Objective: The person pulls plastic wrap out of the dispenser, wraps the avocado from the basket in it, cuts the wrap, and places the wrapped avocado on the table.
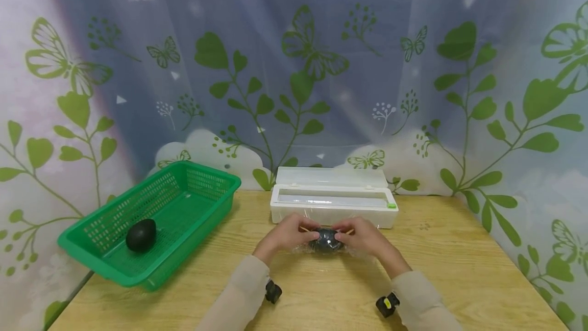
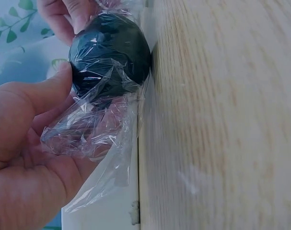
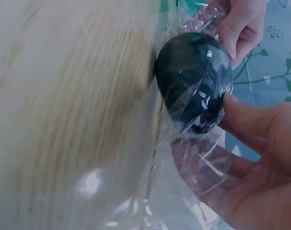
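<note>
A dark avocado (image 1: 327,242), covered in clear cling film (image 2: 99,127), is between both hands just above or on the table, in front of the white film dispenser. My left hand (image 1: 290,232) holds its left side, the thumb pressed on the near face and the fingers curled behind. On the other side, my right hand (image 1: 365,235) grips it the same way. Loose, crumpled film hangs from both ends of the avocado and lies over the fingers, as the right wrist view shows on my right fingers (image 3: 203,167).
The white cling film dispenser (image 1: 331,214) stands behind the hands with its lid raised and a roll inside. To the left is a green plastic basket (image 1: 202,219) holding another dark avocado (image 1: 141,235). A patterned curtain (image 1: 294,66) hangs behind the wooden table (image 1: 459,259).
</note>
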`<state>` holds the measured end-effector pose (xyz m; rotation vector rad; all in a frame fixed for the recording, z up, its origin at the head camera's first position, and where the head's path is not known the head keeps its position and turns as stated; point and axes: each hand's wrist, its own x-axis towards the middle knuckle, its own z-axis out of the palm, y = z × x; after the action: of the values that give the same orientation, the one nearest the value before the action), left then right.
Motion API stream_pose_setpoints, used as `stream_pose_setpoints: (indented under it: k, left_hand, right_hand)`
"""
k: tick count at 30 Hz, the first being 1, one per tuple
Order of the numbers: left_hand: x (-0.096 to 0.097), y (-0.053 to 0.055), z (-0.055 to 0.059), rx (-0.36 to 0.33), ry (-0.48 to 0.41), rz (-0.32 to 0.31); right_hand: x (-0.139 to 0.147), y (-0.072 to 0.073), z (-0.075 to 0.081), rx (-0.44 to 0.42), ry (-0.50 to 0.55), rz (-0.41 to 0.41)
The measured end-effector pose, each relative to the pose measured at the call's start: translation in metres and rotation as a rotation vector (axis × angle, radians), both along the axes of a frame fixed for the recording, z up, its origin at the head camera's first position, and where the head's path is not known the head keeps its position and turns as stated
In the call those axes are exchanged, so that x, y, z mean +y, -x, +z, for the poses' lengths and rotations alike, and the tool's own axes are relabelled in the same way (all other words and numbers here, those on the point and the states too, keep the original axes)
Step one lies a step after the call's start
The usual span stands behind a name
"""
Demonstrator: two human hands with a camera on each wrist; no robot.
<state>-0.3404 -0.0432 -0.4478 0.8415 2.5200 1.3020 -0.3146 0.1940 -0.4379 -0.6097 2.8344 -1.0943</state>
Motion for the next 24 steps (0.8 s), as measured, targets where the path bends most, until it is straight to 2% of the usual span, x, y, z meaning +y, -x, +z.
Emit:
stream_pose_setpoints:
  k: [3,7,13,16,21,24]
  left_hand:
    - [0.000,0.000,0.000,-0.021,-0.007,0.009]
    - [0.000,0.000,0.000,-0.018,0.000,0.017]
    - [0.002,-0.002,0.003,0.071,-0.016,0.039]
    - [0.005,-0.003,0.005,0.067,-0.049,0.055]
    - [0.007,-0.004,0.005,0.042,-0.041,0.065]
    - [0.007,-0.003,0.003,0.065,-0.035,0.058]
  right_hand:
    - [-0.003,-0.002,0.003,0.073,-0.007,0.006]
    - [-0.008,-0.004,0.005,0.153,-0.034,0.059]
    - [-0.007,-0.004,0.004,0.104,-0.016,0.065]
    - [-0.003,-0.002,0.003,0.086,-0.004,0.075]
    - [0.001,0.000,0.001,0.094,-0.013,0.095]
    - [0.001,0.001,0.000,0.109,-0.034,0.101]
